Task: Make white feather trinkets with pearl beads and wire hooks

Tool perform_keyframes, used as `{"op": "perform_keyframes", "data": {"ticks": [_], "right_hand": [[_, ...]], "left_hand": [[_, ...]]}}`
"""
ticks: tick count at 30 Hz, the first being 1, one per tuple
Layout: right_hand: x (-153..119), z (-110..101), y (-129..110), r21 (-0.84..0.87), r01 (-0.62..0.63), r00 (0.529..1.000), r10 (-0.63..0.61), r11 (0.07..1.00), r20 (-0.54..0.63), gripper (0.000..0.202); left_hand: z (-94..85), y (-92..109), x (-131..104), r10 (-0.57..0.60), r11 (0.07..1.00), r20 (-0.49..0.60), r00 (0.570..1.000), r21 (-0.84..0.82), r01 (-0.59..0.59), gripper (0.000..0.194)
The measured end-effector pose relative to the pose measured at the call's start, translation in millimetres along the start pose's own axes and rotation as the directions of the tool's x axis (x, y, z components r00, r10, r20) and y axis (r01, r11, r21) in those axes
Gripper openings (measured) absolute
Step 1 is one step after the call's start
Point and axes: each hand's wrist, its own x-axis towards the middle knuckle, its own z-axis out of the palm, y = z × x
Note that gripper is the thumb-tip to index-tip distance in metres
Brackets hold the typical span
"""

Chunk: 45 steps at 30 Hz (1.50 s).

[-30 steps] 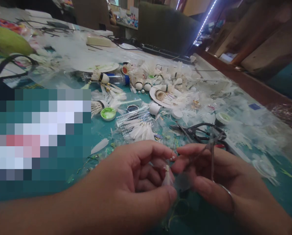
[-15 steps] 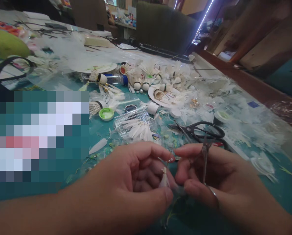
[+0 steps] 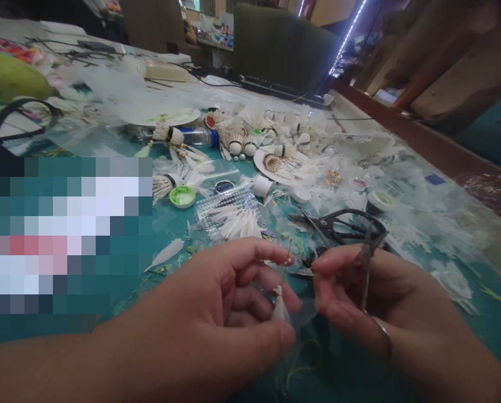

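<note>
left hand [image 3: 233, 296] pinches tassel [image 3: 280, 309] | wire [image 3: 284, 274] rises near-upright above it | right hand [image 3: 401, 296], apart rightward, holds metal tool [image 3: 366, 274]

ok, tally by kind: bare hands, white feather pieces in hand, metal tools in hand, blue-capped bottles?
Bare hands (left hand, right hand): 2
White feather piece: 1
Metal tool: 1
Blue-capped bottle: 1
Total: 5
</note>
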Motion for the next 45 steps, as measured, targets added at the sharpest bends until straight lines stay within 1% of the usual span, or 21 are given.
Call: {"op": "perform_keyframes", "data": {"ticks": [3, 5, 6, 9, 11, 16, 19, 22, 25, 28, 30, 32, 34, 37, 40, 42, 45], "right_hand": [[1, 0, -3, 0.005, -0.013, 1.000, 0.013, 1.000, -0.010, 0.028], [3, 2, -5, 0.031, -0.011, 1.000, 0.011, 0.999, 0.003, 0.036], [4, 4, -6, 0.048, -0.011, 1.000, 0.011, 0.999, 0.014, 0.036], [5, 10, -6, 0.077, -0.007, 1.000, 0.005, 0.997, 0.022, 0.029], [4, 11, -4, 0.052, 0.001, 1.000, -0.002, 0.999, 0.004, 0.025], [-2, 6, 0, -0.032, 0.049, 0.999, -0.049, 0.998, 0.004, 0.020], [-3, 4, -1, -0.052, 0.050, 0.999, -0.050, 0.997, 0.006, 0.019], [-3, 3, -1, -0.048, 0.056, 0.998, -0.056, 0.997, 0.009, 0.020], [-3, 4, 1, -0.037, 0.059, 0.997, -0.057, 0.998, 0.046, 0.022], [-4, 4, 2, 0.012, 0.051, 0.997, -0.051, 0.999, 0.055, 0.022], [-4, 3, 3, 0.049, 0.033, 0.998, -0.036, 0.998, 0.060, 0.021], [-3, 3, 3, 0.084, 0.013, 0.997, -0.019, 0.996, 0.075, 0.021], [-2, 3, 3, 0.120, -0.010, 0.996, -0.001, 0.993, 0.091, 0.020], [-1, 5, 2, 0.209, -0.037, 0.993, 0.013, 0.977, 0.114, 0.021], [-3, 7, 1, 0.326, -0.069, 0.991, 0.027, 0.943, 0.133, 0.031], [-5, 7, 3, 0.374, -0.092, 0.987, 0.034, 0.923, 0.159, 0.033], [-8, 7, 7, 0.422, -0.110, 0.975, 0.016, 0.900, 0.220, 0.032]], "left_hand": [[-0.3, 1, -1, 0.010, 1.000, 0.029, 1.000, 0.002, -0.010, 0.037], [0.0, 1, 0, 0.012, 1.000, 0.035, 0.999, 0.000, -0.012, 0.037], [0.4, 1, 0, 0.011, 1.000, 0.031, 0.999, 0.004, -0.011, 0.038], [2.2, 1, 0, -0.008, 1.000, 0.003, 1.000, 0.030, 0.008, 0.044], [2.9, 0, 0, -0.016, 1.000, -0.007, 1.000, 0.026, 0.016, 0.043], [0.9, -1, -1, 0.003, 0.999, 0.031, 0.999, -0.049, -0.001, 0.043], [0.3, 1, 1, -0.007, 0.999, 0.016, 1.000, -0.046, 0.007, 0.044], [1.2, 2, 1, -0.003, 0.998, -0.008, 1.000, -0.062, 0.002, 0.040], [2.4, 3, -1, 0.003, 0.999, -0.017, 1.000, -0.051, -0.004, 0.038], [2.4, 6, -3, -0.001, 1.000, -0.037, 0.999, 0.019, 0.002, 0.031], [1.6, 9, -3, -0.022, 0.990, -0.068, 0.997, 0.136, 0.032, 0.023], [0.5, 12, -2, -0.026, 0.968, -0.098, 0.995, 0.246, 0.050, 0.020], [-0.1, 13, -1, -0.022, 0.952, -0.113, 0.993, 0.300, 0.055, 0.019], [0.1, 13, 0, 0.005, 0.951, -0.137, 0.991, 0.307, 0.038, 0.017], [0.7, 12, -1, -0.001, 0.966, -0.107, 0.994, 0.257, 0.029, 0.019], [0.9, 13, -2, -0.001, 0.967, -0.087, 0.996, 0.252, 0.023, 0.019], [1.3, 13, -1, 0.046, 0.950, -0.142, 0.989, 0.312, 0.001, 0.020]]}}
